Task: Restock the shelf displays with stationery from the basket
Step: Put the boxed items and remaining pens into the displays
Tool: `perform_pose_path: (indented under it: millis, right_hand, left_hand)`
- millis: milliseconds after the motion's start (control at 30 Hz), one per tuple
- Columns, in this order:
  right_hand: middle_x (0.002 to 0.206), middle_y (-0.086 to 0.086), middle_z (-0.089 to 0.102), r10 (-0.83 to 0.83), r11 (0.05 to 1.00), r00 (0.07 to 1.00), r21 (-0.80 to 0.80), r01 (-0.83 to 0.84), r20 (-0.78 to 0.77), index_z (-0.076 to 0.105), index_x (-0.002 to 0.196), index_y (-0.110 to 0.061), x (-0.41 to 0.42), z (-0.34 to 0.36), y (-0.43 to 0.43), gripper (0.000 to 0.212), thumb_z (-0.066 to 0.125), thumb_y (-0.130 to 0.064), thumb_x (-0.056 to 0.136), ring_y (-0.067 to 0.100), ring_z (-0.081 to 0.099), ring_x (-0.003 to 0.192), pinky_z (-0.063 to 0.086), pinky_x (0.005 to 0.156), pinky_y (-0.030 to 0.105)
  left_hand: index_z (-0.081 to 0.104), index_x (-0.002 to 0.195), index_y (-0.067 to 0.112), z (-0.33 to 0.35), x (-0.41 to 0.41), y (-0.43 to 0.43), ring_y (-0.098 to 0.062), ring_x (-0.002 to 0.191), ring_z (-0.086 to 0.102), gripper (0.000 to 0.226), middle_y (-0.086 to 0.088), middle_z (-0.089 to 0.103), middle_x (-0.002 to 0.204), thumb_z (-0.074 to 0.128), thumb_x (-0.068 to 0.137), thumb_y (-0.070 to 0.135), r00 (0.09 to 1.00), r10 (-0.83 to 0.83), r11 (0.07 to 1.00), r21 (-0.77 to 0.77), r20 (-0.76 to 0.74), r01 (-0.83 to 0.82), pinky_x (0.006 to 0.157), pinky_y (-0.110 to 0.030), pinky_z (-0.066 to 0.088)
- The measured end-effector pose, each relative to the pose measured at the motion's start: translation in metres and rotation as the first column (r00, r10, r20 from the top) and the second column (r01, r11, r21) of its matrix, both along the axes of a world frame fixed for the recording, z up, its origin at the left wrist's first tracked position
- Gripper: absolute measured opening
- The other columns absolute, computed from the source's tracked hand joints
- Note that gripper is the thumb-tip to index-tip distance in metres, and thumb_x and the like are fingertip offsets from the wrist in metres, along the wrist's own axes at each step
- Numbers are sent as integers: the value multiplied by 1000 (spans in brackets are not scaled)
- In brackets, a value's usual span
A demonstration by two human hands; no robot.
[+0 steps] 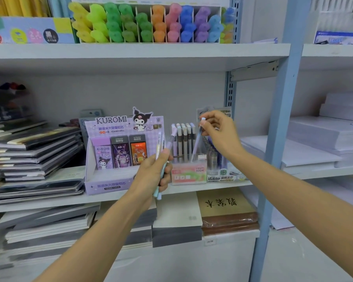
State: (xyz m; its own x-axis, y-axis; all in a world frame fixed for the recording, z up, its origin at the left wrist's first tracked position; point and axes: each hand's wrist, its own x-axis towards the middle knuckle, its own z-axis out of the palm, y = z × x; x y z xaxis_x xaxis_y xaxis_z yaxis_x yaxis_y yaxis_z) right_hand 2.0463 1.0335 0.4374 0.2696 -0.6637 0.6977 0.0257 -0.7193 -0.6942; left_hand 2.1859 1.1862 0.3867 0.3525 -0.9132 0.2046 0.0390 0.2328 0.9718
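1. Left grip (153,171) is clenched round a small bunch of pencils (159,145), ends pointing up, right in front of the purple Kuromi box (110,159).
2. Right grip (218,132) pinches 1 lilac pencil (197,143) by its top end. The lower end sits down in the pink Fruit Soda box (189,176), among the ones standing there.
3. Both boxes sit side by side on the middle shelf (49,204). Notebooks (35,155) are stacked to the left, and there are highlighters (151,23) on the shelf above.
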Motion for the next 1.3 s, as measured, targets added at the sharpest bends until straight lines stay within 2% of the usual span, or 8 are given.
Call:
perform_pose_path:
  millis: [333, 700, 833, 933, 1033, 1100, 1200, 1300]
  right_hand:
    - [90, 9, 65, -41, 988, 992, -153, 23, -120, 64, 100, -7, 7, 4, -2, 9, 57, -5, 94, 19, 64, 82, 57, 73, 24]
    - [84, 5, 66, -43, 989, 984, -145, 18, -175, 59, 100, -13, 11, 2, -2, 11, 63, -9, 91, 16, 62, 78, 56, 73, 25]
    - [97, -1, 61, -230, 946, 929, -290, 144, -290, 68, 99, -13, 14, -7, -1, 12, 68, -17, 88, 11, 55, 87, 49, 81, 28]
    - [107, 0, 52, -239, 955, 912, -250, 159, -333, 68, 110, -18, 11, -7, 4, 21, 64, -26, 91, 12, 49, 95, 38, 85, 23]
    - [109, 0, 57, -123, 986, 973, -134, 98, -194, 65, 112, -18, 3, -5, 17, 22, 60, -29, 94, 11, 56, 91, 42, 80, 19]
    - [105, 3, 66, 105, 994, 988, 44, -101, -111, 62, 113, -18, -1, -1, 30, 21, 59, -28, 94, 8, 62, 83, 50, 72, 20]
    - [94, 5, 72, 381, 900, 922, 258, -351, -76, 65, 109, -14, -3, -2, 45, 18, 63, -20, 92, 13, 68, 79, 55, 67, 20]
    - [85, 3, 74, 431, 868, 901, 292, -401, -43, 70, 100, -12, -4, -7, 52, 11, 63, -11, 91, 10, 69, 74, 53, 60, 17]
  left_hand:
    - [45, 77, 16, -7, 7, -2, -7, 42, 34, 29, 3, 49, 60, 61, 93, 34, 1000, 16, 999, -29, 12, -15, 37, -18, 30]
    - [47, 79, 16, -9, 9, 1, -8, 42, 32, 25, 2, 44, 60, 63, 91, 32, 1000, 19, 999, -49, 23, -18, 38, -19, 28]
    - [49, 79, 17, -8, 8, 3, -9, 43, 32, 24, 1, 42, 60, 62, 91, 32, 998, 24, 998, -59, 53, -21, 39, -19, 29]
    - [49, 77, 17, -8, 6, 5, -9, 43, 31, 24, 0, 41, 60, 62, 92, 31, 997, 35, 997, -64, 66, -30, 39, -20, 29]
    - [49, 76, 17, -8, 3, 6, -10, 43, 30, 25, -1, 40, 61, 63, 91, 30, 997, 44, 997, -65, 71, -40, 39, -20, 29]
    - [49, 77, 17, -7, 1, 7, -10, 44, 30, 24, -2, 39, 62, 63, 92, 30, 996, 47, 997, -63, 77, -42, 39, -20, 30]
    - [51, 79, 17, -4, -5, 6, -10, 43, 30, 22, -2, 39, 61, 62, 92, 30, 995, 38, 997, -66, 93, -31, 39, -20, 30]
    - [52, 80, 17, -1, -10, 7, -10, 43, 31, 22, -1, 39, 61, 63, 91, 32, 993, 32, 998, -63, 114, -25, 38, -19, 30]
